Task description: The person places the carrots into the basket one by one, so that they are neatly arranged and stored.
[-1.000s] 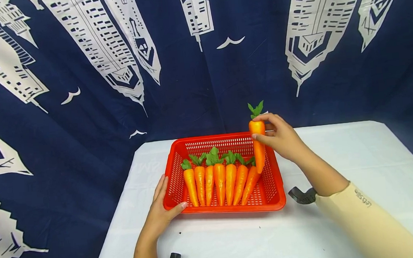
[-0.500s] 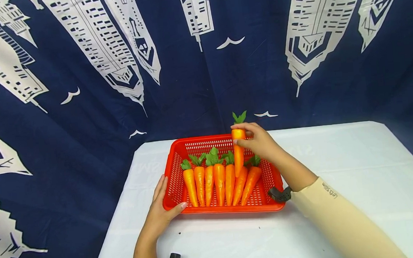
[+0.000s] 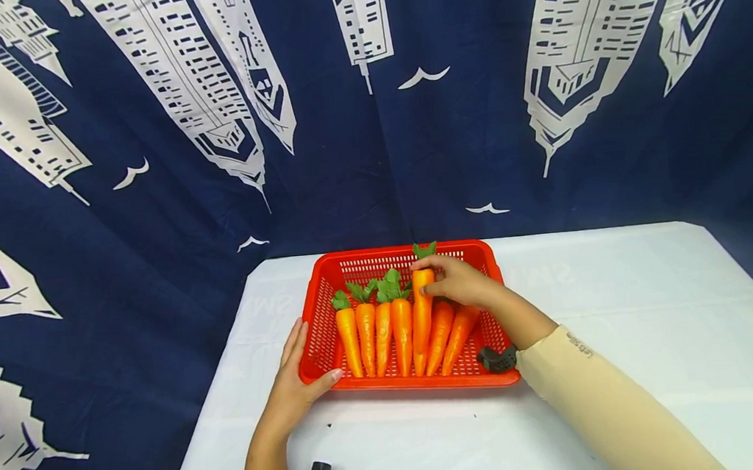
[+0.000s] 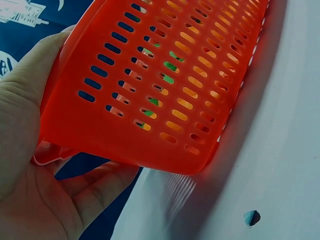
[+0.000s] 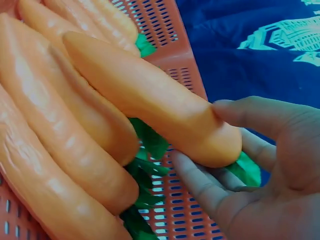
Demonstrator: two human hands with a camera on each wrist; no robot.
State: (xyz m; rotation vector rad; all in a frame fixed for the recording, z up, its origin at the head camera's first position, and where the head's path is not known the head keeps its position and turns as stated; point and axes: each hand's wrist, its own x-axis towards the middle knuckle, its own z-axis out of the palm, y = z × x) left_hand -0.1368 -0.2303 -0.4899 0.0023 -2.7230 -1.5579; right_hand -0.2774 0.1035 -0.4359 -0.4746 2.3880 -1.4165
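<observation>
My right hand (image 3: 458, 282) pinches an orange carrot (image 3: 422, 312) near its leafy top, thumb on one side and fingers on the other. It holds this carrot over the row of several other carrots (image 3: 403, 336) in a red plastic basket (image 3: 421, 383). In the right wrist view the gripped carrot (image 5: 150, 95) slants across the one beneath, its tip pointing away from my palm. My left hand (image 3: 293, 384) grips the basket's front left corner, its thumb over the front rim and fingers along the left side. The left wrist view shows this hand (image 4: 30, 150) against the slotted wall.
The basket stands on a white-covered table (image 3: 622, 319). A dark blue curtain (image 3: 371, 169) printed with white buildings hangs behind it and at the left. Small dark specks (image 3: 329, 425) lie on the cloth in front of the basket.
My right hand has carried its carrot left and down, from the basket's back right corner to just over the row. My left hand has stayed at the basket's corner.
</observation>
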